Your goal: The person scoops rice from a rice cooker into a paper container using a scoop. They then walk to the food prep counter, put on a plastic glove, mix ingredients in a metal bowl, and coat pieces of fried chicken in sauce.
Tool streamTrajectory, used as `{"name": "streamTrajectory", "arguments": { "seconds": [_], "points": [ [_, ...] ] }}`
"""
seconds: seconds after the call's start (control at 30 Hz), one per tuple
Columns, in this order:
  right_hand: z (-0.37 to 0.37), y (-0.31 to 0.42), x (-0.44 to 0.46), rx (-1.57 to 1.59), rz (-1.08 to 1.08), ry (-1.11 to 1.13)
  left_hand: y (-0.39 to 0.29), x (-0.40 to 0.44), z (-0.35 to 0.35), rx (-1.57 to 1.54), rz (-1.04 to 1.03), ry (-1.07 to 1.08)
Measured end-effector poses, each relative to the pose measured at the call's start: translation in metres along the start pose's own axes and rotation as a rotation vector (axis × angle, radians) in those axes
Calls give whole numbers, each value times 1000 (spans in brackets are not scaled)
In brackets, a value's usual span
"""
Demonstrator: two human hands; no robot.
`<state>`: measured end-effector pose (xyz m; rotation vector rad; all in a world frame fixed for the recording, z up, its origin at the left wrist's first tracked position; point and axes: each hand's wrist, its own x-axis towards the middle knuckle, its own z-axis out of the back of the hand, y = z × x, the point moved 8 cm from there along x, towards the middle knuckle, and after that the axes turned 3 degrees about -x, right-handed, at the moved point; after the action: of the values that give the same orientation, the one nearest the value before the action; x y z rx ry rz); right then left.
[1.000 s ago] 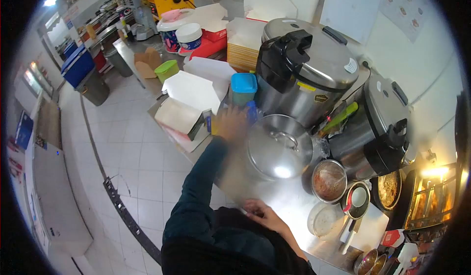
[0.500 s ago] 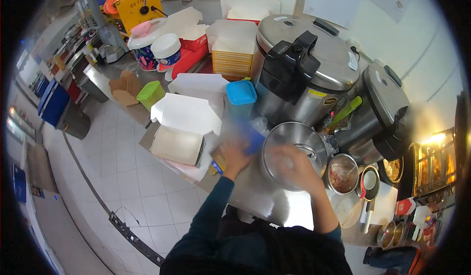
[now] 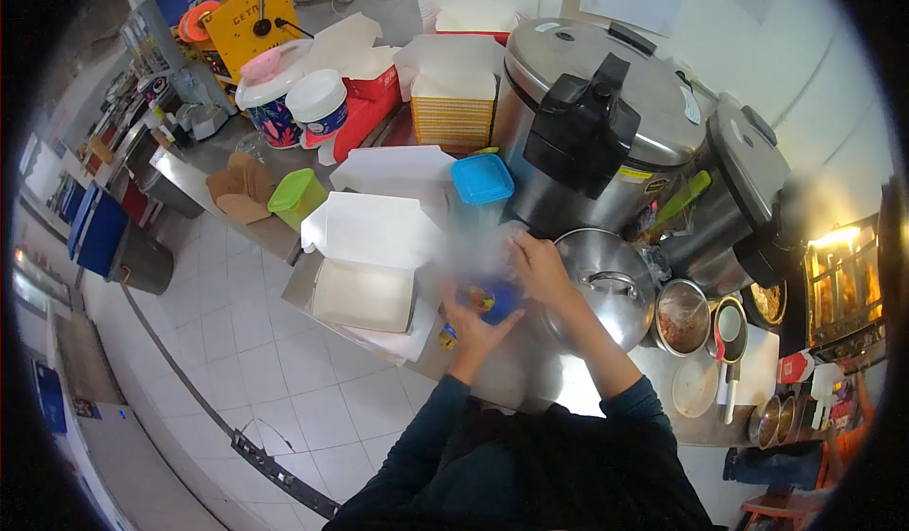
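A small blue container [image 3: 503, 306] with yellow-orange contents sits low at the counter's front edge. My left hand [image 3: 473, 337] is curved around its near side, thumb and fingers on either side of it. Just beyond, my right hand [image 3: 542, 268] has its fingertips pinched together over a blurred, see-through patch; what they hold cannot be made out. Right of that hand lies a steel pot lid [image 3: 592, 294] with a loop handle. A tub with a blue lid [image 3: 482, 180] stands behind both hands. An open white carton [image 3: 365, 294] is left of my left hand.
Two large steel cookers [image 3: 606, 105] stand at the back right. A steel bowl of reddish food [image 3: 682, 318] and a white-handled pan [image 3: 729, 379] are at right. A lime green tub [image 3: 297, 198] stands near the left edge. Another person's orange sleeve [image 3: 852, 432] shows lower right.
My right hand has moved from over the pot lid up and left to the blurred patch. The blue container now shows its contents, with my left hand around it. The view has shifted slightly.
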<state>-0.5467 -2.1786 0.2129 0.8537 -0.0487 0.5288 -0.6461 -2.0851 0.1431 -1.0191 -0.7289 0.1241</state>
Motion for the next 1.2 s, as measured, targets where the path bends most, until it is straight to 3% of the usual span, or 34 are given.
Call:
{"name": "streamTrajectory", "arguments": {
  "seconds": [0.07, 0.17, 0.2, 0.23, 0.33, 0.47, 0.53, 0.63, 0.7, 0.77, 0.83, 0.9, 0.97, 1.0, 1.1, 1.17, 1.2],
  "points": [
    [3, -4, -4, 27, -9, 11, -25, 23, 8, -151, -60, -63],
    [11, -6, -11, -35, 55, -39, -31, 45, -27, -15, -96, 219],
    [12, -12, -13, -109, 105, -82, -22, 51, -32, -180, 10, 140],
    [15, -13, -15, -184, 155, -128, -22, 56, -36, -140, -49, 105],
    [54, 2, -19, -214, 371, -546, -19, 70, -50, -65, -242, 19],
    [98, -13, -20, 9, 74, -700, -4, 82, -80, -66, -308, 94],
    [109, -23, -24, 294, 79, -794, 5, 83, -87, -65, -258, 142],
    [126, -37, -38, 576, 57, -875, -13, 78, -77, -23, -459, 165],
    [139, -54, -51, 580, -36, -929, 2, 82, -81, -316, -222, 250],
    [149, -26, -56, 862, 17, -768, 34, 76, -101, -768, 128, 305],
    [149, -26, -67, 1054, -2, -589, -13, 87, -90, -1794, 569, 430],
    [157, -26, -87, 1028, -32, -578, -64, 97, -55, -1944, 652, 451],
    [167, -28, -106, 926, 3, -486, -84, 114, -43, -1712, 441, 514],
    [177, -11, -118, 683, 6, -374, -99, 117, -40, -1594, 333, 540],
    [182, -1, -150, 425, 14, -187, -211, 76, -60, -1056, -20, 896],
    [194, 14, -175, 340, 118, -136, -270, 29, -76, -819, -475, 1061],
    [201, 17, -191, 264, 110, -113, -280, 8, -94, -770, -438, 1199]
  ]
}}
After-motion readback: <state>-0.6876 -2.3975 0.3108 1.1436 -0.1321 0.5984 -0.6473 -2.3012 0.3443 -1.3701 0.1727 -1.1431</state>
